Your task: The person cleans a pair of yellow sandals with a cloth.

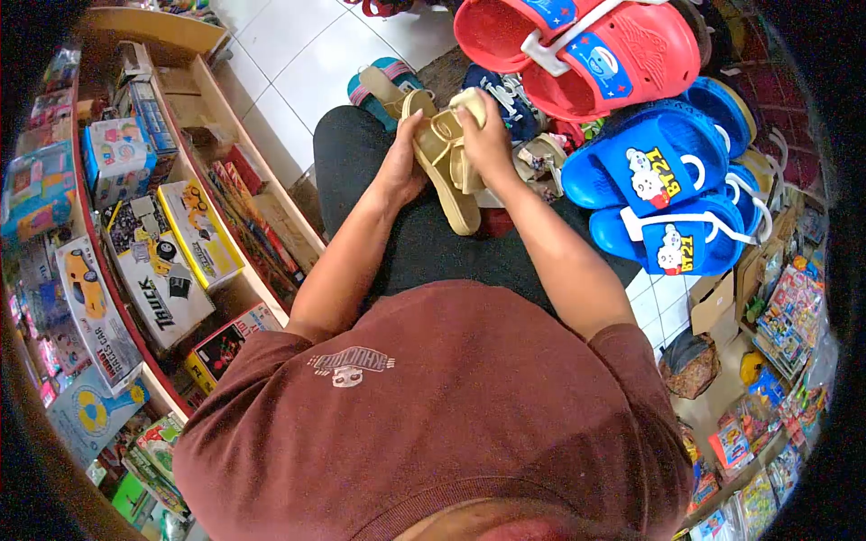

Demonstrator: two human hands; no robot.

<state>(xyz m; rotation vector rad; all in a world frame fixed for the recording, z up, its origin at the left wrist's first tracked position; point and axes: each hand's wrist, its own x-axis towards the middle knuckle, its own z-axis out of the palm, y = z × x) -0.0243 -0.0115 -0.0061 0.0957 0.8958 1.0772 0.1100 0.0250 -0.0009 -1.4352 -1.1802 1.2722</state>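
A tan strappy sandal [461,206] is tilted above my lap, sole edge toward me. My left hand [402,164] grips it along its left side, thumb near the edge of the sole. In my right hand [484,144] is a pale yellow, soft-looking pad [470,100], pressed near the sandal's straps. Another tan sandal [382,93] lies just beyond my left hand, over a teal and pink shoe [397,72]. Past my right hand sits a dark blue shoe [507,101] with white markings.
Red clogs [622,59] and blue slippers [649,167] hang close on my right. Boxed toys, among them a truck box [158,270], fill the wooden shelves on my left. White floor tiles [307,45] show ahead. Packaged goods [789,316] stand at the lower right.
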